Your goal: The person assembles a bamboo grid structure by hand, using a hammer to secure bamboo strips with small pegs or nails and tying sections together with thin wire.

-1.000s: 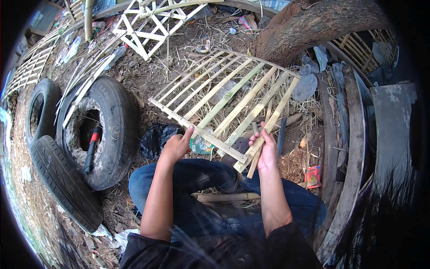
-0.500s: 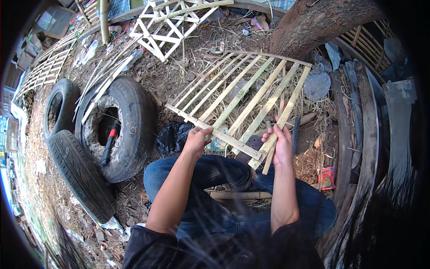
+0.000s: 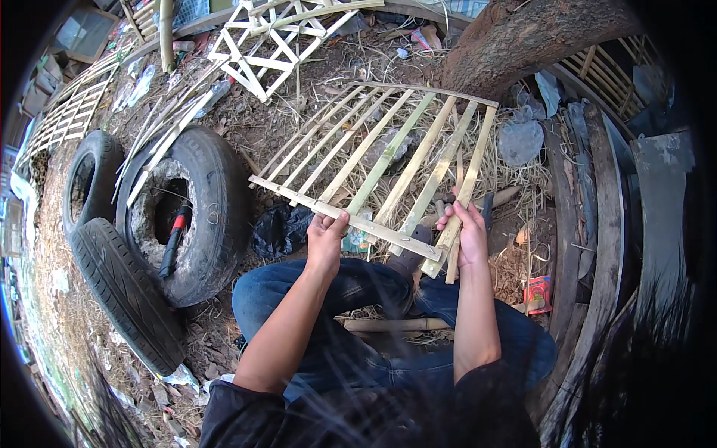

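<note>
You hold the bamboo slat panel (image 3: 373, 160) above your knees, tilted away toward the far tree trunk (image 3: 523, 37). Your left hand (image 3: 326, 237) pinches its near crossbar; your right hand (image 3: 467, 233) wraps the right end slat. It looks light but springy (the thin slats may split), so grip at the crossbar joints.

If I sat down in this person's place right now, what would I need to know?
Left hand: grips the near crossbar of the bamboo slat panel.
Right hand: holds the panel's right corner along with a loose bamboo strip.
The panel is tilted up over the knees, far edge toward the tree trunk.
Done: slats sit across two crossbars.
Left: the loose strip looks not yet attached.
Tyres lie at left.
</note>
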